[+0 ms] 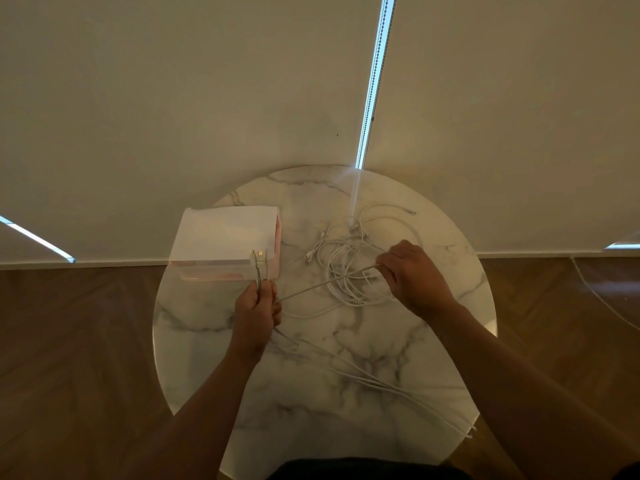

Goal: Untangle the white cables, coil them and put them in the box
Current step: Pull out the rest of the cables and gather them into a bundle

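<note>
Surface (346, 358): round, marble-patterned, carrying the box and the cables.
Box (225, 237): white, on the far left part of the surface.
White cables (349, 268): a loose tangle lying right of the box; trailing strands (398, 386) run toward the near right edge.
Left hand (258, 311): just in front of the box, fingers curled round cable ends, two plugs (258, 255) sticking up above it.
Right hand (412, 275): over the tangle's right side, fingers pinching a taut strand (322, 284) that runs across to the left hand.
</note>
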The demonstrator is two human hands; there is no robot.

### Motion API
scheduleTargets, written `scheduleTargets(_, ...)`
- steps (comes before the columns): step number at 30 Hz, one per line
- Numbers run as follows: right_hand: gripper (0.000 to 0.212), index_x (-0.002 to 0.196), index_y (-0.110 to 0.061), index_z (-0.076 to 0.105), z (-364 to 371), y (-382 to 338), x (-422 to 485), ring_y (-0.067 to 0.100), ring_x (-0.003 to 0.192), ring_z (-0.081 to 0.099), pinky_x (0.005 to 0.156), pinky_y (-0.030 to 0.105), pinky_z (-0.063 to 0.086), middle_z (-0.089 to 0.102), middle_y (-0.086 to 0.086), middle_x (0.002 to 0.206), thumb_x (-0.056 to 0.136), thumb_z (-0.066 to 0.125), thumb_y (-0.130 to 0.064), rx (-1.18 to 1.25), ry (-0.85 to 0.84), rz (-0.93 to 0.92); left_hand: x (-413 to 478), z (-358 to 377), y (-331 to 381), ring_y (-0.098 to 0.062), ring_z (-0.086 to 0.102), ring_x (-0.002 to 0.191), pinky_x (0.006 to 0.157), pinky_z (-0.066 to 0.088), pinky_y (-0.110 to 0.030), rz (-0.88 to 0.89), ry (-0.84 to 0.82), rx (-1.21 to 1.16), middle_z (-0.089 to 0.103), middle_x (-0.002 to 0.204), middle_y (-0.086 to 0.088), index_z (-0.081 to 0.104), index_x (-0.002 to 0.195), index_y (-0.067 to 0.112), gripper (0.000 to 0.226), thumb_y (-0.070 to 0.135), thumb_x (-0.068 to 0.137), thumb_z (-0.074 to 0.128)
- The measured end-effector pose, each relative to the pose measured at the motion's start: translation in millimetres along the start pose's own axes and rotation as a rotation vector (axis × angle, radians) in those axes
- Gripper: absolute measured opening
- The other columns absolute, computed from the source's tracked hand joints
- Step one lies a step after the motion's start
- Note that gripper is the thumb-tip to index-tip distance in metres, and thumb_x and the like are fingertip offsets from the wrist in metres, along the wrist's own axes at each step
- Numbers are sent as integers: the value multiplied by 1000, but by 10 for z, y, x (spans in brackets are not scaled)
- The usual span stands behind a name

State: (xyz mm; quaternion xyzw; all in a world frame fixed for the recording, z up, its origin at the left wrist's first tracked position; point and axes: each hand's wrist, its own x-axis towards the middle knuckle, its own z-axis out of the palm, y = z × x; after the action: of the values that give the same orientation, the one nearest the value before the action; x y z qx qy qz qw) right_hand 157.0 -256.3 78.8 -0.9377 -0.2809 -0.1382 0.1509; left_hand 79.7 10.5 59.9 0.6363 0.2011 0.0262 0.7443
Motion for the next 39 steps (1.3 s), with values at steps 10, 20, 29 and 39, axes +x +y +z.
scheduleTargets(10,11,86,-12,71,188,54,-247,33,65,65,61,39,54,70,10,71,89,65,-21,106,-63,615,-86,-49,-41,-4,26,44,40,22,-17,-16,-24,0,31,51,10,41,77,8,30,10,105,31)
scheduleTargets(20,19,86,-1,47,-137,-1,163,13,44,49,40,21,44,49,15,78,92,32,9,1966,413,1586,-163,-92,-138,-4,28,44,40,23,-18,-48,-41,20,32,54,6,43,78,6,29,11,105,33)
scheduleTargets(29,15,97,7,55,-149,68,79,6,31,50,33,14,42,63,15,52,99,50,-6,1598,-39,1616,-135,-82,-60,-4,29,44,40,23,-18,-26,-35,17,34,53,9,44,79,6,29,11,105,34)
scheduleTargets(39,18,103,-5,62,-709,47,339,12,60,50,56,24,47,58,3,76,98,46,-9,1936,151,827,-153,-76,36,-4,26,43,40,21,-19,-4,-12,-22,32,50,9,43,77,7,30,10,105,33)
